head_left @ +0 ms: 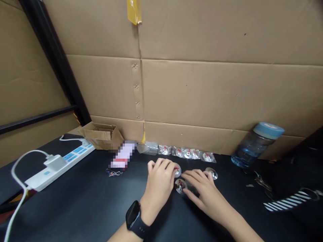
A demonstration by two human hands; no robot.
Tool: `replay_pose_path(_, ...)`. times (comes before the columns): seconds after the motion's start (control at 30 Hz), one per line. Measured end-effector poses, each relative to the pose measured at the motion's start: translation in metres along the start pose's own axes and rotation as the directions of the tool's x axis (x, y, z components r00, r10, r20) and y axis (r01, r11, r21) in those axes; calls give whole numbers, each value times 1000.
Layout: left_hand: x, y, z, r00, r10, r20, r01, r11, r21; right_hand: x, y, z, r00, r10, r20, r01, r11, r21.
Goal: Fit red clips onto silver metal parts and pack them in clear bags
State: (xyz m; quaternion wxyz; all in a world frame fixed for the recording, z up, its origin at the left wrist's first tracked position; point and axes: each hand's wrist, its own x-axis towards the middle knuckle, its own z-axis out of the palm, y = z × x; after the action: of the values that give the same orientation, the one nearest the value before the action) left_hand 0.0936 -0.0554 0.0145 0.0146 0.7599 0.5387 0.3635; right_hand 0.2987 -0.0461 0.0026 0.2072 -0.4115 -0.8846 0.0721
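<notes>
My left hand (161, 173), with a black watch (133, 215) on its wrist, curls its fingers over the edge of a small silver disc (178, 170) with a red mark. Just below lies a second silver disc (180, 186) with a red mark on the black table. My right hand (202, 185) is spread beside it, palm down, the thumb at that disc's right edge and the index finger above it. Behind the right hand's knuckles a third silver disc (212, 172) rests on the table, partly covered.
Several discs in clear wrappers (188, 153) line the cardboard wall (227, 97). At left are a power strip (60, 166), a small carton (101, 136) and a blurred-out phone (123, 156). A tilted blue-lidded bottle (252, 148) and a striped strap (287, 201) are at right.
</notes>
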Motion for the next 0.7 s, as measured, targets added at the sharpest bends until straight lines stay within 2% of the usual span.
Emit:
replay_pose_path(0.07,0,1,0,999,-22,23,22,1000,5,0,-2,1,996,-25,80,31,997,-68)
replay_pose_path(0.13,-1,2,1,998,-30,50,30,1000,5,1,-2,6,995,-30,96,39,994,-99)
replay_pose_path(0.3,-2,1,5,997,-28,69,27,999,23,6,1,22,999,-45,13,46,991,-129)
replay_pose_path(0.47,0,-4,7,997,-69,38,70,997,-34,7,-1,24,994,-108,5,108,989,-98)
replay_pose_path(0.57,1,-7,6,988,-153,24,155,975,-158,6,-4,18,997,-54,-48,54,998,9)
replay_pose_path(0.63,2,-8,5,981,-190,34,192,944,-267,6,-2,14,991,48,-124,-29,989,147)
replay_pose_path(0.7,2,-7,6,979,-203,32,202,918,-342,6,2,11,964,158,-213,-82,941,329)
